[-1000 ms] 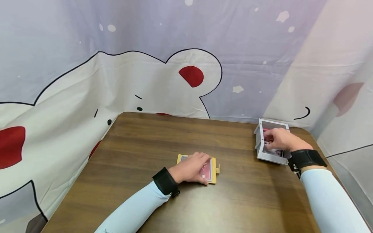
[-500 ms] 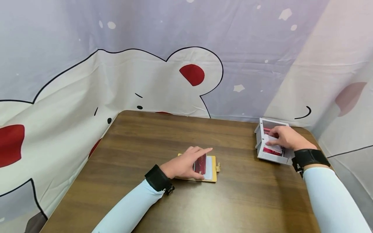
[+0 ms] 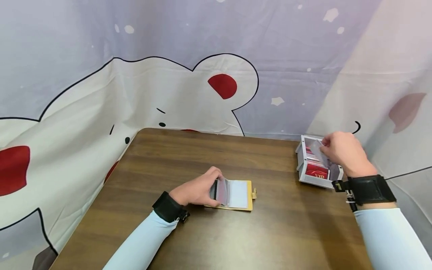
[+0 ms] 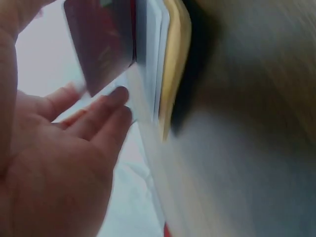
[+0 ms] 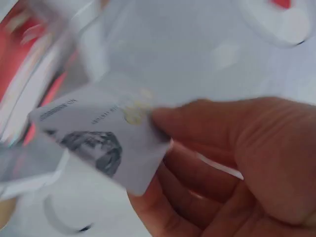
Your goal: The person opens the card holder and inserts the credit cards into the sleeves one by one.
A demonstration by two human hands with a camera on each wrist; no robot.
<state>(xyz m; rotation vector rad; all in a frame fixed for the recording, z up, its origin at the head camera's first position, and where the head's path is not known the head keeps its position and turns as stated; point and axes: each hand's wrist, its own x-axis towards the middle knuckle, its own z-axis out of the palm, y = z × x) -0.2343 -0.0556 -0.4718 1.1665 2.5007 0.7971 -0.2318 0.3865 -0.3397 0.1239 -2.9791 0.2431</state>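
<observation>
In the head view a yellow card holder [image 3: 249,197] lies unfolded on the table, a pale page showing on its right side. My left hand [image 3: 195,190] holds its raised clear sleeves, thumb at the near edge and fingers at the far edge. A dark red card [image 4: 103,44] in a sleeve shows in the left wrist view. Over the grey box at the right, my right hand [image 3: 345,153] pinches a pale card [image 5: 106,131] between thumb and fingers; it bears a grey portrait-like print and yellow lettering. Red cards [image 3: 316,173] marked VIP stand in the box.
The grey box [image 3: 300,163] stands at the far right of the brown wooden table [image 3: 175,161], near its back edge. A printed cloth [image 3: 182,93] hangs behind and along the sides. The holder's small clasp tab [image 3: 254,193] sticks out to the right.
My right hand has lifted a pale card out of the box and moved up and right. My left hand has swung the holder's sleeves leftward, baring the pale page.
</observation>
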